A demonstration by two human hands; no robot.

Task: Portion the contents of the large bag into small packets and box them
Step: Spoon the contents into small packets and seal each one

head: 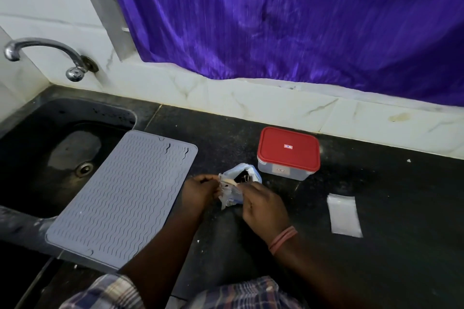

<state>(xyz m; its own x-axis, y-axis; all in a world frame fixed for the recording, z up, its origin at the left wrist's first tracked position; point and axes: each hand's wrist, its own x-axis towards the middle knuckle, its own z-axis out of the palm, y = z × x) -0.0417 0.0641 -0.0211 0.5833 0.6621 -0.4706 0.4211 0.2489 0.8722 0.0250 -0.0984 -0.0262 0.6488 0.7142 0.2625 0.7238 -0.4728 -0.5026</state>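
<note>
head view: left hand (200,189) and right hand (261,204) both pinch the mouth of the large bag (237,184), just in front-left of the red-lidded box (288,152). small packets (344,216) lie right of the bag, nearer the right hand.

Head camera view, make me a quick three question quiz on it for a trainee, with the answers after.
1. True or false: the box has its red lid on.
2. Which hands hold the bag? A) left only B) right only C) both
3. Fill in: the packets lie on the counter to the ____ of the bag.

Key:
1. True; the lid covers the box.
2. C; the left hand and the right hand each pinch the bag's top.
3. Right; the grey mat is on the other side, by the sink.
</note>
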